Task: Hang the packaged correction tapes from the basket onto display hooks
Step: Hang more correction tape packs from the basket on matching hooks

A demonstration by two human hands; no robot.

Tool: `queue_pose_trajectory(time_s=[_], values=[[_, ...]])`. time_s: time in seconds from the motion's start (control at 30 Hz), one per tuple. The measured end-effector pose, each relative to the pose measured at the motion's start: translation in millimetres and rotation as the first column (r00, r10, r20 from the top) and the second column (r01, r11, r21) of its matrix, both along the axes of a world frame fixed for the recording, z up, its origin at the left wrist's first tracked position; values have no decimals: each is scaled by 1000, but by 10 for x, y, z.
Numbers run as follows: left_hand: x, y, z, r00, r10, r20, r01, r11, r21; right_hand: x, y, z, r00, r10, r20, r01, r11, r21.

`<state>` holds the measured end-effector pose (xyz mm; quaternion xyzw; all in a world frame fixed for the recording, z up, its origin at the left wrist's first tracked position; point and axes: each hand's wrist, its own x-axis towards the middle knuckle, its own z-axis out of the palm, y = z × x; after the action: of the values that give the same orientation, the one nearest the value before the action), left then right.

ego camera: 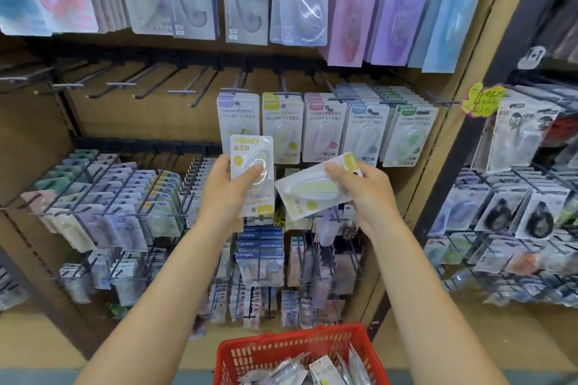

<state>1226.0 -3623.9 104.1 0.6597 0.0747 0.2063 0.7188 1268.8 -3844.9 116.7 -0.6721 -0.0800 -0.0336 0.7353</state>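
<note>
Stationery aisle w/ brown pegboard wall, rows of dark display hooks [147,89], many bare at upper left. Mid row carries Campus correction tape packs; the yellow-headed hanging stack [281,126] sits just above your hands.

Your left hand [223,187] grips a yellow pack [251,175] upside down, header at the bottom, thumb pressed on the blister front, other fingers curled behind the card. Your right hand [356,186] pinches a second yellow pack [316,189] near its header end, thumb on top, pack lying roughly sideways. Whether the right's back fingers are spread or together, can't tell, hidden by the card. Red basket [300,350] sits low at bottom centre, more packs still inside.

Handling, as a judgement: these look v. light, thin card backing w/ a clear plastic blister, stiff enough to keep shape but the card will prob bend if squeezed at a corner. Blister is glossy, likely slippery, so hold by card edges, not the bubble. Both packs need turning so the header end w/ the hang hole is up; hole itself too small to make out. Grip low on the card, leave the top free, then thread onto the yellow stack's hook. Do one pack at a time; two-at-once risks a snag or drop.
</note>
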Motion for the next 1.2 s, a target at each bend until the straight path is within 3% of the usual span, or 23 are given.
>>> queue_pose_trajectory(time_s=[0.1, 0.2, 0.3, 0.4, 0.57, 0.8, 1.0, 1.1, 1.2], values=[[15, -15, 46, 999, -30, -15, 31, 996, 89, 14, -72, 133, 994, 109, 10, -106, 985, -136], [20, -82, 100, 979, -197, -51, 201, 975, 99, 30, -39, 194, 984, 180, -10, -176, 945, -275], [10, -159, 122, 939, -340, -60, 344, 935, 85, 51, 77, 219, 980, 201, -14, -196, 933, -303], [27, -154, 119, 933, -354, -67, 360, 925, 120, 80, 142, 223, 979, 204, 23, -186, 931, -315], [-7, -128, 116, 947, -316, -56, 321, 930, 177, 108, 206, 200, 974, 228, 7, -218, 940, -264], [-4, -92, 85, 978, -209, -5, 209, 973, 100, 135, 333, 123, 971, 217, -97, -226, 970, -89], [-48, -73, 61, 955, -292, -51, 296, 946, 134, 145, 395, 162, 981, 195, -17, -196, 977, -81], [-78, -103, 74, 974, -226, -13, 225, 960, 168, 182, 446, 174, 986, 167, -17, -168, 983, -68], [-59, -105, 73, 985, -169, 31, 164, 978, 128, 195, 506, 167, 986, 156, -55, -153, 987, 44]])
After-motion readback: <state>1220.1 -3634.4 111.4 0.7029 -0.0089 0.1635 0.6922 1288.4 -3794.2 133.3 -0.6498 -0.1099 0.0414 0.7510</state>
